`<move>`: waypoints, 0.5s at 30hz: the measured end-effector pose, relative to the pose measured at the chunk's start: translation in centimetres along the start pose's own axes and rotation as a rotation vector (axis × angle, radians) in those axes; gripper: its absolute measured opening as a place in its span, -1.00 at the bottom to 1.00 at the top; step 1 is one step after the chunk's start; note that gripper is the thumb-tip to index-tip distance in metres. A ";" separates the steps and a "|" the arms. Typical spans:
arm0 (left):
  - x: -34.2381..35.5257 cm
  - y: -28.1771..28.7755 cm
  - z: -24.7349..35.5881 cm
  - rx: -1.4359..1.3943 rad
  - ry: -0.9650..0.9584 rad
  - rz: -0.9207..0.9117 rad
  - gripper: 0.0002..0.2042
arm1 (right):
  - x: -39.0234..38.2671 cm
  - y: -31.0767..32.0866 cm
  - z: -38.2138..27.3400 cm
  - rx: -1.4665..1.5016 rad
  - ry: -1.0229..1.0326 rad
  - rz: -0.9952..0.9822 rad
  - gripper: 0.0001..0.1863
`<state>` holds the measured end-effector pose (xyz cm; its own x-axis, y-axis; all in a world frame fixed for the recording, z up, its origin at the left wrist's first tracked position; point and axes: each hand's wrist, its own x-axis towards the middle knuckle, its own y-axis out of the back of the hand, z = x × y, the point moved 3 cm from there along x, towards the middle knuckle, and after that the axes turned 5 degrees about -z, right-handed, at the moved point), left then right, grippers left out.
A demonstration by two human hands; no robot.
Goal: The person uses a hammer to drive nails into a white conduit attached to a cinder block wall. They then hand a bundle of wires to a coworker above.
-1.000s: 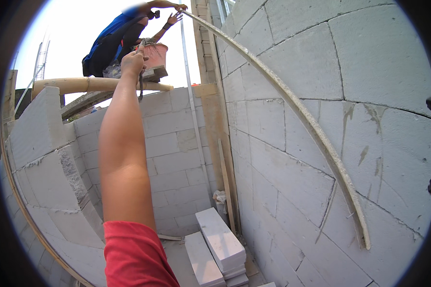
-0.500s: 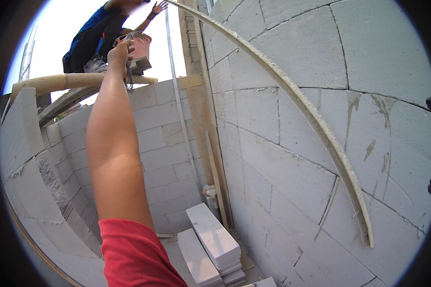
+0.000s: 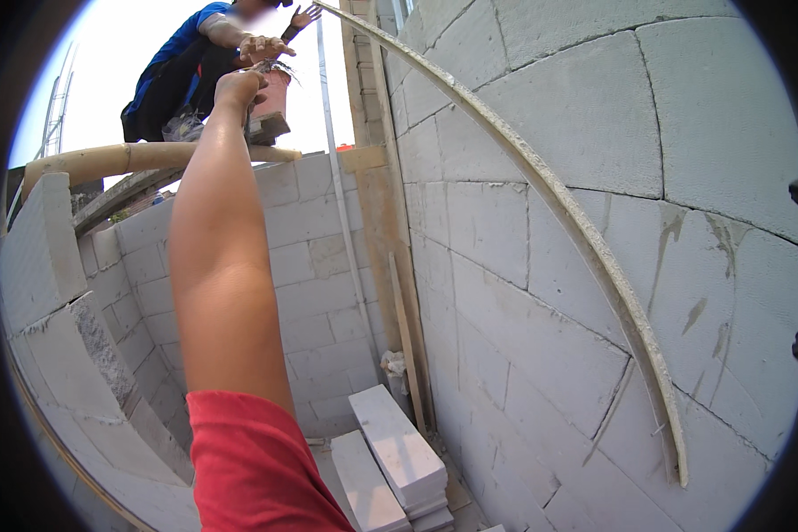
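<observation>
My left hand (image 3: 241, 90) is raised high on an outstretched, red-sleeved arm. Its fingers are closed around what look like thin dark wire strands (image 3: 279, 66), with loose ends sticking out above. Just over it is the hand (image 3: 266, 48) of a person (image 3: 182, 66) in blue and black who crouches on the boards; whether that hand touches the strands I cannot tell. Right behind my fingers stands a reddish bucket (image 3: 275, 91) on a block of wood (image 3: 270, 127). My right hand is out of view.
A bamboo pole (image 3: 89, 162) crosses at the wall top. A long mortar-crusted strip (image 3: 541, 168) leans along the right block wall (image 3: 585, 97). White blocks (image 3: 395, 439) are stacked below, near an upright plank (image 3: 406, 341). A partly built block wall (image 3: 66, 355) rises at left.
The crouching person's near hand has come over to just above my left hand. My hand has shifted slightly right in view, and the strands now show above it.
</observation>
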<state>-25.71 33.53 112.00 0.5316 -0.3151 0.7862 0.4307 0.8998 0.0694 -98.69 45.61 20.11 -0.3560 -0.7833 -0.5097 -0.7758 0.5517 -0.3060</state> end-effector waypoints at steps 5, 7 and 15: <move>1.9 0.3 1.7 0.042 0.003 0.107 -0.81 | -0.6 -0.9 -1.1 0.055 -0.014 -0.029 -0.74; 2.1 0.3 1.0 0.076 0.007 0.087 -0.78 | -0.7 -0.9 -1.5 0.070 -0.016 -0.034 -0.74; 0.5 -3.1 -1.1 0.552 -0.191 0.415 -0.27 | -0.4 -0.4 -1.8 0.100 0.015 -0.077 -0.68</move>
<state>-26.03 30.22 111.50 0.4126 0.0989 0.9055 -0.2379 0.9713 0.0023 -99.19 45.22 21.83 -0.3053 -0.8284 -0.4696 -0.7459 0.5146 -0.4229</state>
